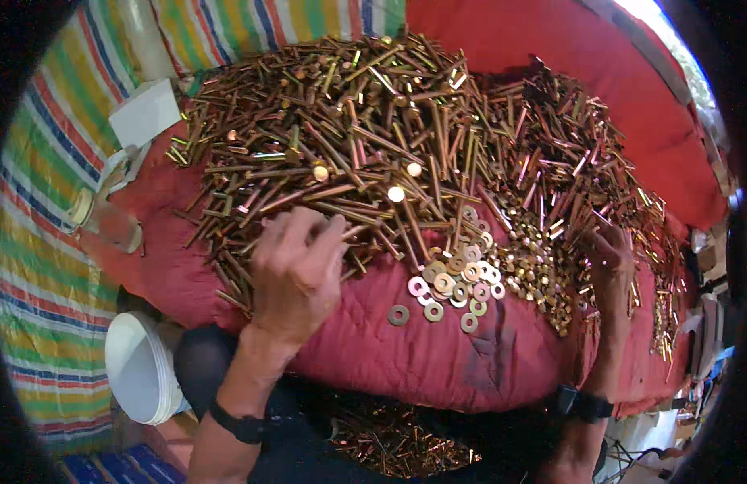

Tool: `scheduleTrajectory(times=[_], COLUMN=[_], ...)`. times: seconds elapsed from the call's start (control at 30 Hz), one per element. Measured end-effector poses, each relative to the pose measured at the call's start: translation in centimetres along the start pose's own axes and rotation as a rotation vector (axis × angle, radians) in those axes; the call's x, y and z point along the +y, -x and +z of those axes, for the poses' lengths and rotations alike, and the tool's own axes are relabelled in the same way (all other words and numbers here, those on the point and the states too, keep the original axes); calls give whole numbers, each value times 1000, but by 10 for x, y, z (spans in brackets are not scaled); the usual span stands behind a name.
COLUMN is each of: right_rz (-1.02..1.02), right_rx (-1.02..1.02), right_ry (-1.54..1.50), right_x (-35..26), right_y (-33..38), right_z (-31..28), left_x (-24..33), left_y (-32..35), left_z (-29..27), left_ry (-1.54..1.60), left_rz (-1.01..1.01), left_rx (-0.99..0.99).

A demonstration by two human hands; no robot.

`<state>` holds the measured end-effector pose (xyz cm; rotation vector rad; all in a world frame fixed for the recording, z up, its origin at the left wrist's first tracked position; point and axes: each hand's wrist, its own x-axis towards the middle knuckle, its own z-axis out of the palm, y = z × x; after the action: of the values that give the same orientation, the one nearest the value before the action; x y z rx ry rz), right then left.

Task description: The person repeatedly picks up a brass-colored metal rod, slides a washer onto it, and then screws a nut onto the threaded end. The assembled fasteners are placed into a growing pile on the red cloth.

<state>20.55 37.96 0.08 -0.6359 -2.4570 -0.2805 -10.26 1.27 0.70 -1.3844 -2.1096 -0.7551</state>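
Note:
A large heap of brassy hex bolts point(325, 153) covers the far part of a red quilted cloth point(357, 347). My left hand point(299, 258) is at the heap's near left edge, its fingers bent and closed over the bolts; whatever they hold is hidden. To the right, my right hand point(611, 254) reaches in beside a pile of small nuts point(534, 262) and more bolts. Its fingers are curled in shadow, and I cannot make out what is in them. Between my hands lies a loose group of flat washers point(443, 282), nearest the cloth's front.
A white bucket point(139, 371) stands at the lower left, near my knee. Beyond it are a clear jar point(115, 226) on its side and a white card point(145, 113). Striped sheeting point(47, 266) walls the left. More bolts point(397, 444) lie below, between my legs.

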Motion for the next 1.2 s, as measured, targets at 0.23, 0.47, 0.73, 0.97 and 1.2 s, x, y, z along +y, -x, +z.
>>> scheduleTrajectory(times=[0.23,0.47,0.73,0.97,1.2], right_rz=[-19,640,276,13,-9], right_rx=[150,-250,-511,-325,-344], right_ry=[-181,-1017,-665,-399,-349], right_x=[-34,-160,-205,-202,-197], right_y=[-9,11,37,47,44], right_z=[-25,-57,-41,-37,-30], left_x=[9,27,34,31,63], left_y=[6,19,26,25,31], left_z=[-4,-14,4,3,-26], left_ry=[25,-103,-263,-63,432], left_rz=[22,53,159,111,-61], left_rx=[61,-240,-218,-89,-138])
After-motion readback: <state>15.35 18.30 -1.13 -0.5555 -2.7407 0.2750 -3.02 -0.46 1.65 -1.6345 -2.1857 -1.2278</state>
